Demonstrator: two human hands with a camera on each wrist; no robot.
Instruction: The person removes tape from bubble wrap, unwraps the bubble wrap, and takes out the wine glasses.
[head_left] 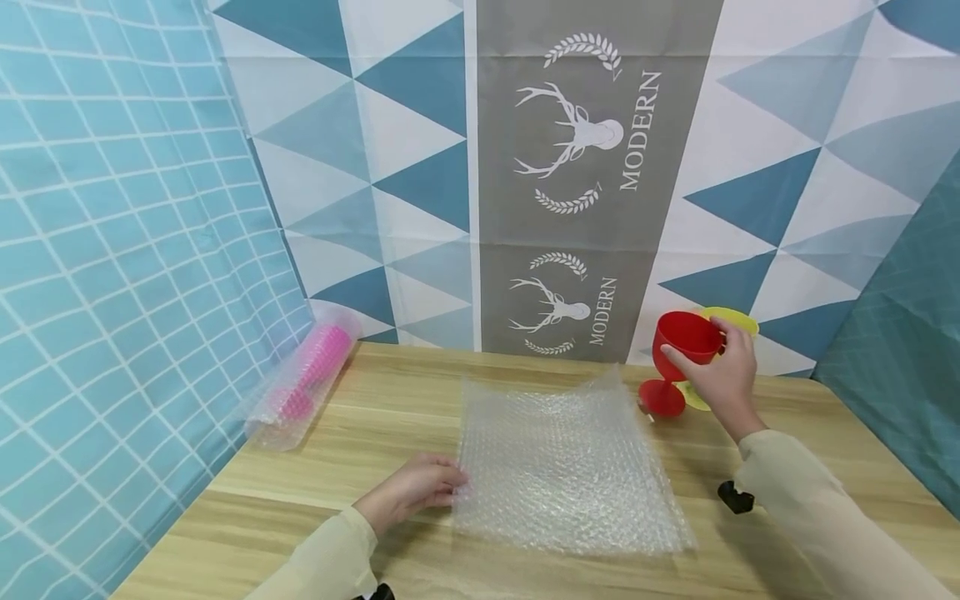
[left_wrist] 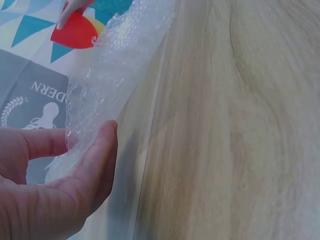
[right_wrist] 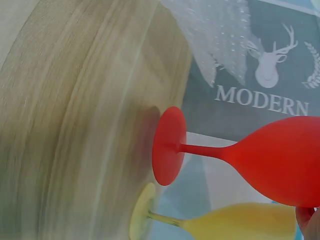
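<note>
In the head view, a sheet of bubble wrap point(head_left: 562, 467) lies across the middle of the wooden table. My left hand point(head_left: 423, 487) holds its left edge; the left wrist view shows the wrap point(left_wrist: 107, 85) between thumb and fingers. At the right, my right hand point(head_left: 723, 371) grips a red goblet point(head_left: 663, 354) by its bowl, thumb and fingers on opposite sides of the rim. The goblet is upright, its foot low over the table; whether it touches, I cannot tell. Close behind stands a yellow goblet point(right_wrist: 240, 220), partly hidden by the red one in the head view.
A pink object point(head_left: 318, 367) rolled in bubble wrap lies at the table's back left, near the blue checked curtain point(head_left: 150, 208). A patterned cloth point(head_left: 570, 167) hangs along the back edge. Green cloth point(head_left: 900, 358) borders the right side.
</note>
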